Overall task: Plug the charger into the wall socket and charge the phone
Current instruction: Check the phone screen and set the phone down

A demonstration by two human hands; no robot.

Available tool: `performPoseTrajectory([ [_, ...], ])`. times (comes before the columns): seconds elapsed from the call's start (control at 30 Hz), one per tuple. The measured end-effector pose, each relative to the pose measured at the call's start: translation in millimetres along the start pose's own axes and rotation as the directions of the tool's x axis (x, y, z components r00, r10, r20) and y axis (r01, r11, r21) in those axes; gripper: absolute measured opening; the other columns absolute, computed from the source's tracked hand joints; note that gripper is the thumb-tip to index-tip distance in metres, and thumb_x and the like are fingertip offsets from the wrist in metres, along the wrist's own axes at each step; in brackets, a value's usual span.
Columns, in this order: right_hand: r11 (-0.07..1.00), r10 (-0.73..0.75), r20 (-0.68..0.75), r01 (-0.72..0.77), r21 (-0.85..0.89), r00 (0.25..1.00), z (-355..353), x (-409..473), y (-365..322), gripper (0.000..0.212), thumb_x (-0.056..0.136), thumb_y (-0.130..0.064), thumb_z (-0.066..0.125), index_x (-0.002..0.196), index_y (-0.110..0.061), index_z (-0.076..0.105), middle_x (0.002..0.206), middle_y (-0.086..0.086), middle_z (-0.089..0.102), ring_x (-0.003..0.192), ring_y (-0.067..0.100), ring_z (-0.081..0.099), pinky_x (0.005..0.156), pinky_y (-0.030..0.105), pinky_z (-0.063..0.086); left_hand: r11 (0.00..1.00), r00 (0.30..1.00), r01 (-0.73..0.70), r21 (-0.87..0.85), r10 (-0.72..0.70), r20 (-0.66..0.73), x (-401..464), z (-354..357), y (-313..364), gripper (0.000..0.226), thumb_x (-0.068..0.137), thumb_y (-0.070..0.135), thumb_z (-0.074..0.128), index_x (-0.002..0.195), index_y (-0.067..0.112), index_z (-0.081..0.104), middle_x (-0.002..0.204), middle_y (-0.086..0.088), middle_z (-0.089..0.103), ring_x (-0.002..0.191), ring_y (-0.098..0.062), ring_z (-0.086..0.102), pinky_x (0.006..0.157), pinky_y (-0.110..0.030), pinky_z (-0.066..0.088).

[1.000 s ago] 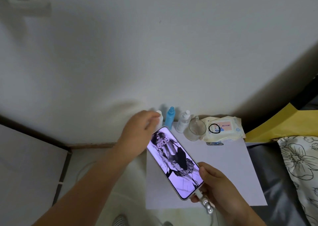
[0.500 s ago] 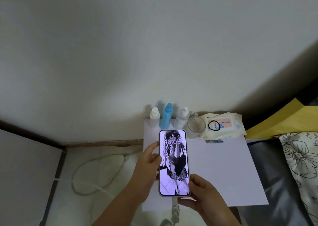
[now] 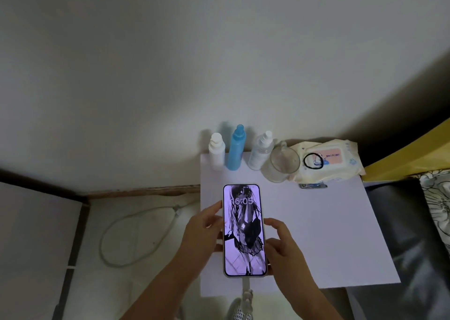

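Over the white table [image 3: 316, 234], my left hand [image 3: 202, 237] and right hand [image 3: 282, 244] gripped the lit phone [image 3: 243, 229] by its edges, cable [image 3: 246, 293] attached; laying it down flat seemed next.

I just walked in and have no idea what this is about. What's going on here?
A person is holding a phone over a white table, the left hand on one edge and the right hand on the other. The screen is lit and a cable runs from the phone's near end, so it looks plugged in. At the back of the table stand three bottles, a glass cup and a pack of wipes.
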State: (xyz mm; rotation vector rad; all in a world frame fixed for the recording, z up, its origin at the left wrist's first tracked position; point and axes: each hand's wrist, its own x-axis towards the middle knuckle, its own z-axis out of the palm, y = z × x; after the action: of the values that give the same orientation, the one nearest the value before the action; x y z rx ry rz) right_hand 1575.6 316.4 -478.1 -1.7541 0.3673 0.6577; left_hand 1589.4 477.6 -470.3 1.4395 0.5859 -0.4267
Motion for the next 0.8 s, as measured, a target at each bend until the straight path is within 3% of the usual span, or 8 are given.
performPoseTrajectory([
  [0.1, 0.997, -0.018, -0.006, 0.018, -0.080, 1.000, 4.4, 9.8, 12.3, 0.049, 0.089, 0.006, 0.033, 0.099, -0.039, 0.047, 0.061, 0.016, 0.040, 0.062, 0.024, 0.035, 0.062, 0.037, 0.038, 0.995, 0.999, 0.016, 0.095, -0.013, -0.034, 13.2, -4.0, -11.2, 0.046, 0.088, -0.001, 0.046, 0.102, 0.039, 0.065, 0.068, -0.004, 0.061, 0.054, -0.016, 0.059, 0.049, -0.023, 0.055],
  [0.2, 0.985, -0.049, -0.022, 0.045, -0.169, 0.999, 9.0, 18.0, 23.0, 0.049, 0.086, 0.008, 0.033, 0.099, -0.038, 0.045, 0.042, -0.006, 0.037, 0.051, 0.017, 0.032, 0.057, 0.033, 0.035, 0.987, 0.998, 0.038, 0.155, -0.031, -0.047, 24.2, -7.4, -21.7, 0.043, 0.088, -0.002, 0.044, 0.118, 0.024, 0.061, 0.080, -0.013, 0.058, 0.063, -0.024, 0.058, 0.055, -0.030, 0.057],
  [0.27, 0.973, -0.063, -0.030, 0.054, -0.225, 0.998, 11.7, 22.9, 28.6, 0.046, 0.086, 0.008, 0.033, 0.103, -0.034, 0.043, 0.036, -0.007, 0.037, 0.043, 0.009, 0.028, 0.053, 0.030, 0.032, 0.980, 0.998, 0.036, 0.193, -0.025, -0.060, 30.0, -8.7, -27.8, 0.043, 0.087, -0.002, 0.043, 0.119, 0.022, 0.060, 0.082, -0.014, 0.059, 0.066, -0.026, 0.058, 0.057, -0.032, 0.058],
  [0.47, 0.962, -0.034, -0.037, 0.023, -0.273, 0.999, 14.9, 36.4, 39.9, 0.045, 0.085, 0.009, 0.033, 0.103, -0.030, 0.045, 0.046, -0.001, 0.033, 0.047, 0.016, 0.029, 0.052, 0.031, 0.033, 0.968, 0.998, 0.043, 0.247, -0.028, -0.061, 40.6, -8.7, -43.1, 0.040, 0.089, 0.000, 0.042, 0.119, 0.020, 0.060, 0.086, -0.018, 0.060, 0.069, -0.030, 0.059, 0.065, -0.040, 0.060],
  [0.63, 0.933, -0.058, -0.071, 0.029, -0.359, 0.996, 16.0, 44.2, 48.1, 0.042, 0.088, 0.006, 0.034, 0.118, -0.022, 0.045, 0.045, -0.005, 0.034, 0.038, 0.007, 0.027, 0.044, 0.019, 0.024, 0.980, 0.994, 0.072, 0.184, -0.055, -0.096, 49.9, -3.9, -50.5, 0.039, 0.088, 0.001, 0.045, 0.117, 0.020, 0.061, 0.079, -0.012, 0.058, 0.068, -0.028, 0.057, 0.054, -0.029, 0.059],
  [0.8, 0.898, -0.045, -0.091, 0.000, -0.441, 0.995, 19.7, 56.0, 50.1, 0.043, 0.089, 0.006, 0.031, 0.125, -0.015, 0.041, 0.051, -0.001, 0.037, 0.045, 0.013, 0.030, 0.045, 0.024, 0.024, 0.970, 0.990, 0.046, 0.237, -0.012, -0.142, 62.9, 3.0, -57.8, 0.036, 0.085, -0.002, 0.045, 0.106, 0.015, 0.069, 0.073, -0.015, 0.059, 0.067, -0.032, 0.058, 0.068, -0.053, 0.059],
])
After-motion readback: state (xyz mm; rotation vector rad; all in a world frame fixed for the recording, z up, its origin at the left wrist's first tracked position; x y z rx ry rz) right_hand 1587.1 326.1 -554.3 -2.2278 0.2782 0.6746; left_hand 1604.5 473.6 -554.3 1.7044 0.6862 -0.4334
